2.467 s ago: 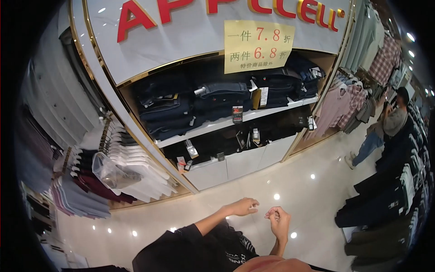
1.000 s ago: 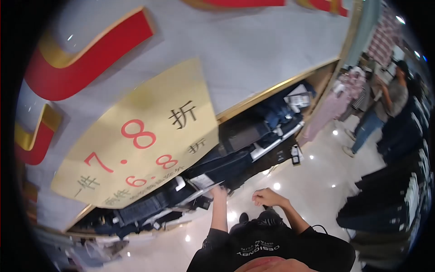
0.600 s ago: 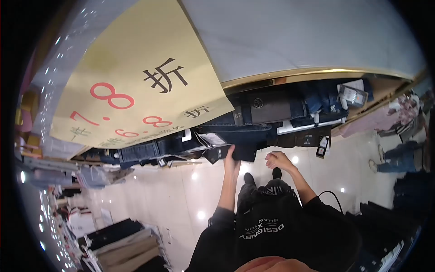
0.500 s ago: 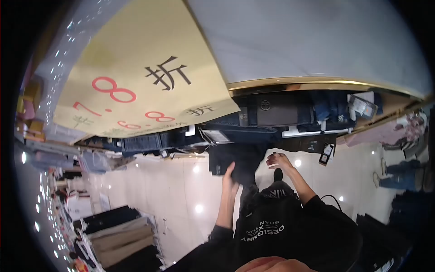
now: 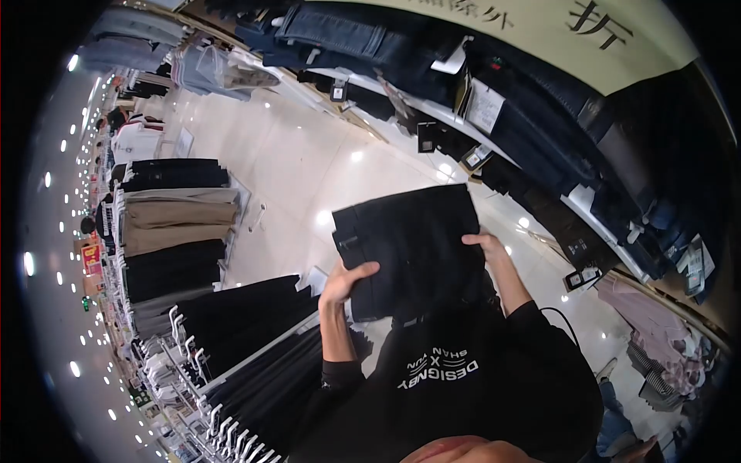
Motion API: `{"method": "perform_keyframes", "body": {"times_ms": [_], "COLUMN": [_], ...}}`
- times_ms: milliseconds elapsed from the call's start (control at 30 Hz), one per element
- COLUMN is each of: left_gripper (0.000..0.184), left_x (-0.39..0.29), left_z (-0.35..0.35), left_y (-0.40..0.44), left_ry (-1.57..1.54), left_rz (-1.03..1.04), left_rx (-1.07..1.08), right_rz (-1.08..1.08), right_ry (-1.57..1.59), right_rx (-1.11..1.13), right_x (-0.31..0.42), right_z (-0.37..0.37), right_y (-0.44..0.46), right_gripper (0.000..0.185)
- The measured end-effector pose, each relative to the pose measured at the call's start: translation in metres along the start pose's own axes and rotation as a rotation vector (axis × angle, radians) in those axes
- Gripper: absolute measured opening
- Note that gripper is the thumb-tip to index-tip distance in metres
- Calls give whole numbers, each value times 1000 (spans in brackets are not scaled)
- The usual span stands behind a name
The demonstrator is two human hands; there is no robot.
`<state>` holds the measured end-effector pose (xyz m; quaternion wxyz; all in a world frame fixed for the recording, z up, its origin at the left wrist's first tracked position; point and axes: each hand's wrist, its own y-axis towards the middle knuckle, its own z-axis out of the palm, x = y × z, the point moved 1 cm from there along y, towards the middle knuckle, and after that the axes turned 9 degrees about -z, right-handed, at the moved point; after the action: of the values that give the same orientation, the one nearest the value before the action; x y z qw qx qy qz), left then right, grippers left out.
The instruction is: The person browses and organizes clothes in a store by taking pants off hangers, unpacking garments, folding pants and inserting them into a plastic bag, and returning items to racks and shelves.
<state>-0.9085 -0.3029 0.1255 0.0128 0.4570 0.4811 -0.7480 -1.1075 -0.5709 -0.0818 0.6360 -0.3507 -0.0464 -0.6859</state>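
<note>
A folded pair of dark trousers (image 5: pixel 413 247) is held out flat in front of my chest, between both hands. My left hand (image 5: pixel 343 284) grips its left side, thumb lying on top and the other fingers hidden underneath. On the opposite side my right hand (image 5: pixel 486 245) pinches the edge, with the thumb over the cloth. The lower part of the fabric hangs close to my black top (image 5: pixel 440 355), which has white lettering. No tag can be read on the trousers.
Shelves of folded jeans (image 5: pixel 347 38) with hanging tags run along the top and right, under a yellow sign (image 5: pixel 532 35). Racks of trousers (image 5: pixel 177 224) and white hangers (image 5: pixel 231 436) stand at left. Glossy tiled floor (image 5: pixel 309 154) lies between. Pink clothing (image 5: pixel 641 316) hangs at right.
My view has turned left, away from the shelf. The dark trousers have come away from the shelf edge toward my body, and my right hand, formerly free, now grips them too.
</note>
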Motion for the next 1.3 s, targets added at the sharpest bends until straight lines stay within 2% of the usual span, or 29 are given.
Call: {"method": "perform_keyframes", "body": {"times_ms": [67,133,167,267,367,467,500,533,600,667,733,767,800,867,900,1000,1033,1133,1167,1200,1267,1300], "left_gripper": [55,52,44,39,34,33,33,33,35,35,37,65,78,92,101,106,105,107,104,101,94,83], "left_x": [-2,8,13,29,26,20,13,9,5,0,15,30,31,27,16,-11,-11,-7,-5,-1,6,4], "left_z": [-9,-23,-28,-48,-56,-59,-54,-52,-46,-29,-25,-32,-29,-27,-31,-49,-55,-63,-65,-68,-74,-76], "left_y": [3,15,21,40,41,39,33,30,25,7,7,14,10,-3,-9,-37,-39,-47,-50,-50,-43,-43], "left_ry": [27,56,42,78,61,82,104,127,359,528,605,719,691,802,760,993,983,1004,1022,963,841,855], "left_rz": [33,74,101,150,156,203,245,287,400,598,670,632,649,764,860,868,897,946,924,917,917,878], "left_rx": [-42,-59,-52,-103,-119,-96,-80,-63,-2,52,57,177,258,223,221,213,205,70,28,30,27,22], "right_rz": [-118,-246,-307,-890,-959,-1035,-921,-964,-1040,-1028,-958,-1107,-1101,-1085,-1025,-1009,-973,-987,-1081,-1077,-870,-906], "right_ry": [-171,-441,-572,-990,-975,-1268,-1300,-1328,-1376,-1331,-1267,-1147,-1072,-924,-924,102,-58,-166,-444,-496,-540,-543], "right_rx": [58,-2,-37,-363,-444,-268,-255,-228,-174,-373,-602,-639,-635,-622,-593,-393,-184,-109,-31,-78,-155,-207], "right_x": [36,56,58,60,58,35,30,20,-8,-33,-61,-76,-79,-87,-90,-98,-95,-99,-93,-88,-82,-77], "right_z": [34,53,66,130,196,218,234,237,240,251,249,240,246,260,258,276,264,284,292,305,313,330], "right_y": [-6,-3,-7,-17,-32,-37,-42,-37,-29,-25,-23,-17,-15,-15,-18,-14,-18,-15,-11,-14,-12,-10], "right_gripper": [78,77,76,78,71,61,53,51,47,35,29,23,23,23,29,38,57,66,73,64,52,44]}}
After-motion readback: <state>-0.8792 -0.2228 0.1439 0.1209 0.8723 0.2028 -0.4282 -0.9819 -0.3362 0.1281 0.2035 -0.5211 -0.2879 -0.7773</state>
